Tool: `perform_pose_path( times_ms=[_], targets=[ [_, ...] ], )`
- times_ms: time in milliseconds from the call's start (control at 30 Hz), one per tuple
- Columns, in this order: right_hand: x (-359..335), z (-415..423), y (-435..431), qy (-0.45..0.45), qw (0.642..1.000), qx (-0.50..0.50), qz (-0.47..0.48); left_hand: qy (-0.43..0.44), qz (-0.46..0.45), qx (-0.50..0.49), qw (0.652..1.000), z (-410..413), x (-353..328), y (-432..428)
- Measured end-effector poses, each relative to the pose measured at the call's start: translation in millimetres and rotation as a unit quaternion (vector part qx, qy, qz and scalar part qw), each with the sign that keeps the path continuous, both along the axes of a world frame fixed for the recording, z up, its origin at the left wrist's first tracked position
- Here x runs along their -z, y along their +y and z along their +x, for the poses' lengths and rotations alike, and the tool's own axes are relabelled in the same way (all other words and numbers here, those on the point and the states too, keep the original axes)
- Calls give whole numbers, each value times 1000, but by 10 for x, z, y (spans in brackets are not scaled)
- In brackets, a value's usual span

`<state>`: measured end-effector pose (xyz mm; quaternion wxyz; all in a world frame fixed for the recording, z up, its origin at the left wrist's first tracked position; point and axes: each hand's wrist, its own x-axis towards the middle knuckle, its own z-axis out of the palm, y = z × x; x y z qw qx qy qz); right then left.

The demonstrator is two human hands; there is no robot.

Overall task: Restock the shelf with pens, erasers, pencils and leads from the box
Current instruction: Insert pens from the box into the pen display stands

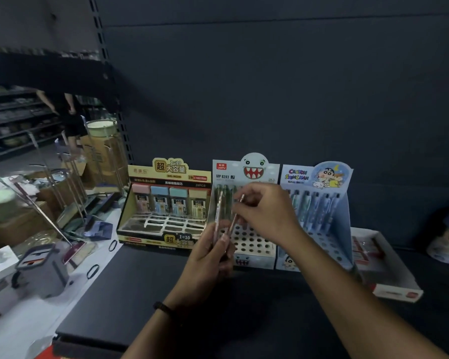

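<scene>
Pinching one slim pinkish translucent pencil (pixel 237 212) near its upper end between thumb and fingertips of the right hand (pixel 267 212), with the tip pointing down. Curling the left hand (pixel 209 257) around a small bundle of matching pinkish pencils (pixel 217 218), upright and just beside the single one. Hovering both over the white cardboard display stand with a toothy cartoon face (pixel 254 251), showing a few greenish pencils in its back row and mostly bare holes in front. Working between the yellow cardboard display box of pastel lead cases (pixel 166 203), with one row filled and the front grid bare, and the blue cartoon-printed display stand (pixel 322 203), with only its back row filled. Leaving a white tray of red-labelled erasers (pixel 389 275) further right on the dark shelf board (pixel 140 281). Judging the restock roughly midway: every display started, none full, the bundle waiting to go in. Not finding the supply box anywhere identifiable.
</scene>
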<state>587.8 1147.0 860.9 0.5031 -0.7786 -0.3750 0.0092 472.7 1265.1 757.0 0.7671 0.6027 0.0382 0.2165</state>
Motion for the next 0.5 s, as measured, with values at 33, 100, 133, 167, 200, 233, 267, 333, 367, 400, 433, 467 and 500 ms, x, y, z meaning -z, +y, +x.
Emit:
perform_pose_path(
  times_ms=[33,100,133,167,200,233,267,333,367,400,433,467,500],
  targets=[
    [1,10,-3,21,1000,-4,11,-3,13,-11,1000,-10,-2,-3],
    [-31,69,-33,37,999,-1,35,-3,47,-47,998,-23,-4,-8],
    [-56,121,-52,19,999,15,39,-3,63,-68,996,-27,4,-4],
    [-91,171,-77,-5,999,36,38,-7,77,-87,993,-30,14,3],
    [-125,226,-98,-27,997,60,37,-13,85,-102,991,-37,26,12],
    [-151,278,-120,-44,995,84,37,-22,88,-113,989,-44,33,18],
    [-165,330,-134,-56,992,109,34,-30,83,-120,989,-49,32,21],
    [-149,387,-151,-83,986,143,20,-31,65,-125,990,-64,16,22],
    [-130,395,-150,-102,983,152,12,-25,60,-124,990,-73,3,16],
    [-100,400,-140,-121,980,159,5,-17,56,-123,991,-79,0,8],
    [-71,397,-124,-139,977,164,2,-8,46,-118,992,-81,1,0],
    [-39,395,-106,-155,974,166,3,-2,30,-109,994,-87,-3,-6],
    [-14,388,-91,-165,972,166,5,-2,15,-99,995,-94,-15,-9]
  ],
)
